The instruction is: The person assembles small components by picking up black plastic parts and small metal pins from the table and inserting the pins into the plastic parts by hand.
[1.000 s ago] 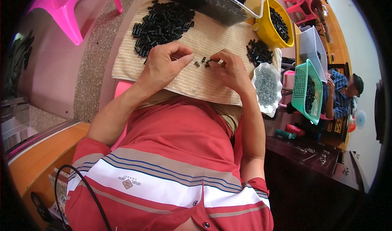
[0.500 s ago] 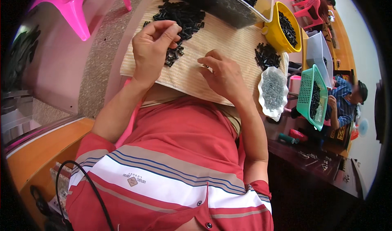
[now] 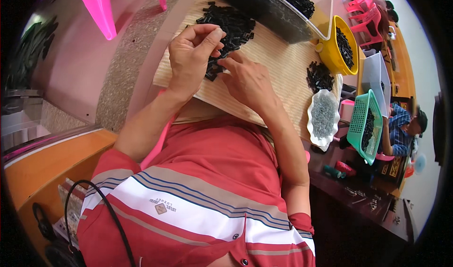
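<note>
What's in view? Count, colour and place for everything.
Tan striped cloth: one, tan, upper centre
Small black tubular parts: many, black, piles at cloth's upper left and right edge
Clear rectangular plastic box: one, clear, top
Yellow plastic basin: one, yellow, right of box
White scalloped dish: one, white, holding grey bits, cloth's right edge
Green perforated plastic basket: one, green, right of dish
Translucent plastic bin: one, whitish, above basket
Pink plastic seats: several, pink, both upper corners
Other people: several, nearest in blue plaid, right
Black cable: one, black, lower left
Red striped shirt: one, red, lower centre
Left grip: one, bare hand, at larger pile's left, held item unclear
Right grip: one, bare hand, at larger pile's lower right
</note>
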A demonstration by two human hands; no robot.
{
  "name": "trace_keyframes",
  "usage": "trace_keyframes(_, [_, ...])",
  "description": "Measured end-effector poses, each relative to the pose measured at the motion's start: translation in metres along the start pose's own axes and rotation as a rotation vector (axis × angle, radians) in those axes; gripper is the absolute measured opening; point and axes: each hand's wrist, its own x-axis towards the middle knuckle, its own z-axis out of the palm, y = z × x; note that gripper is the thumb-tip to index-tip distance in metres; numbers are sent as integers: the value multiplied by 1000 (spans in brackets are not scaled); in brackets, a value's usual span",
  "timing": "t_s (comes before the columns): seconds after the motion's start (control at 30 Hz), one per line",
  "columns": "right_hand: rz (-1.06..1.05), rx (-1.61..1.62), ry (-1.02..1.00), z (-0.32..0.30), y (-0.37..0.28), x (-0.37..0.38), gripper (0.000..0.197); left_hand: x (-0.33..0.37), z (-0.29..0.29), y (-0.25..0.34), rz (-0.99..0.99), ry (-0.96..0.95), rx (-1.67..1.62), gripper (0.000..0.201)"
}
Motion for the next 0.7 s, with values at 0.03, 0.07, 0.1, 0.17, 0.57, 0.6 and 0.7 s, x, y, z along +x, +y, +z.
trace_keyframes(0.03, [7, -18, -11, -1, -2, 1, 27, 0, -1, 0, -16, -8, 11, 16])
trace_keyframes(0.07, [3, -17, -12, 1, -2, 1, 27, 0, -1, 0, -15, -5, 11, 16])
trace_keyframes(0.1, [-14, -8, 7, 3, -1, 1, 25, 0, -2, -1, -11, -11, 16, 16])
trace_keyframes(0.17, [-34, 0, 27, 4, 1, 2, 23, 1, -1, -2, -5, -16, 22, 16])
trace_keyframes(0.57, [42, -65, 21, 7, 2, -2, 18, -1, 0, -6, -42, -53, 75, 15])
trace_keyframes(0.6, [53, -66, 10, 6, 1, -1, 19, -1, 0, -5, -54, -58, 73, 15])
trace_keyframes(0.7, [79, -76, -12, 6, -1, 1, 20, -2, 0, -6, -66, -69, 67, 14])
